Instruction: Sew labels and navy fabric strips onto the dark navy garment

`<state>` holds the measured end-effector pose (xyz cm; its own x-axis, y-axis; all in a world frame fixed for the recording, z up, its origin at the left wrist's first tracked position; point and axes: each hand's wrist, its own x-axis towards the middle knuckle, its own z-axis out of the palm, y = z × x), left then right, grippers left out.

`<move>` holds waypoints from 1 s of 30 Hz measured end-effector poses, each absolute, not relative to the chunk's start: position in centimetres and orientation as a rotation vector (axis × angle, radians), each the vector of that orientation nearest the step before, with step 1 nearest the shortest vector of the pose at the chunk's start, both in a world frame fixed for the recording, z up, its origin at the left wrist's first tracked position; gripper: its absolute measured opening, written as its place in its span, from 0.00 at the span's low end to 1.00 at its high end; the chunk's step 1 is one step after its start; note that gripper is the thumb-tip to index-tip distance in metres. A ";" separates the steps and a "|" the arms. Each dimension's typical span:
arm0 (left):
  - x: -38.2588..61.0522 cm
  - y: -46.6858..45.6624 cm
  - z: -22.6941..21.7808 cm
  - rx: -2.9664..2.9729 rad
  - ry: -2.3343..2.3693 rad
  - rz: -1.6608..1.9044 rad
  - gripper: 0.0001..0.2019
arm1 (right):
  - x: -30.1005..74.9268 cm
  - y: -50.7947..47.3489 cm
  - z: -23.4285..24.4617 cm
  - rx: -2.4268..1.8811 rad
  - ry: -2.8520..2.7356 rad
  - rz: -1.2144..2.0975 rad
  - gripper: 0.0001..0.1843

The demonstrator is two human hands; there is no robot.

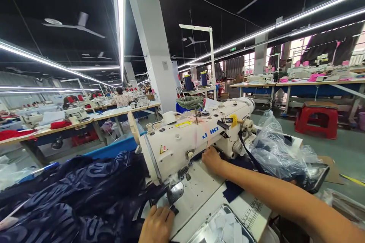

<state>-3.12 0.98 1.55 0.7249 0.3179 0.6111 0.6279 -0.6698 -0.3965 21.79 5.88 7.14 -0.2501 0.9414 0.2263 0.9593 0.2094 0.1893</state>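
Note:
A white sewing machine (182, 136) with blue lettering stands in front of me. My left hand (158, 222) is low in front of its needle end, fingers bent and pressed together at the edge of dark navy fabric (159, 190). That cloth runs by the presser foot and joins a large patterned navy pile (65, 193) on the left. My right hand (212, 160) reaches under the machine's arm, above the bed (199, 188). It is curled closed; its fingertips, and anything in them, are hidden. A dark navy scrap (232, 191) lies below my right forearm.
A tray (224, 207) of white paper pieces sits at the front edge. Clear plastic bags (273, 152) lie right of the machine. Thread cones (188, 82) stand behind it. A red stool (316, 119) and more sewing tables (319, 82) are at the right.

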 end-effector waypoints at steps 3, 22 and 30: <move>-3.0 0.9 1.2 -2.347 -0.742 -0.681 0.14 | 20.6 4.4 7.0 -1.845 -2.357 -0.371 0.10; -2.1 -0.5 2.9 -2.357 -0.794 -0.576 0.17 | 21.8 1.6 3.5 -0.856 -2.578 0.025 0.10; -2.2 -0.6 2.5 -2.370 -0.811 -0.524 0.15 | 20.6 2.2 3.0 -0.640 -2.652 -0.386 0.08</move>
